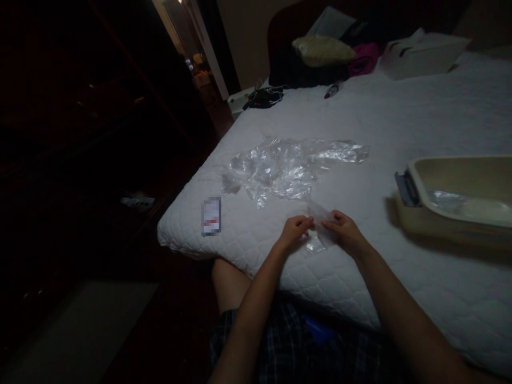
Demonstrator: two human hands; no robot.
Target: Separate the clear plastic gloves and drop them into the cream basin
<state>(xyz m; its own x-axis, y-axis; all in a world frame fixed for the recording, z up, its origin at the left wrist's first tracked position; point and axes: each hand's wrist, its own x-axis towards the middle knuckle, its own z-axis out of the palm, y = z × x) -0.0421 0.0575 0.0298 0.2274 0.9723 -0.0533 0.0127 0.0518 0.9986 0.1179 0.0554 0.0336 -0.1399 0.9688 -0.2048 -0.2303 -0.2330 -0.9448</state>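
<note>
My left hand (294, 230) and my right hand (346, 232) are both over the white quilted bed (400, 122), close together. Each pinches an edge of a small clear plastic bag (318, 226) that hangs between them. The fingers of both hands are closed on the plastic. Just beyond the hands lies a spread pile of several more clear plastic bags (292, 168).
A beige plastic tub (460, 218) with a dark handle sits on the bed at the right, something shiny inside. A small card or packet (211, 216) lies near the bed's left corner. Clothes, a white bag and cables lie at the far end. The floor to the left is dark.
</note>
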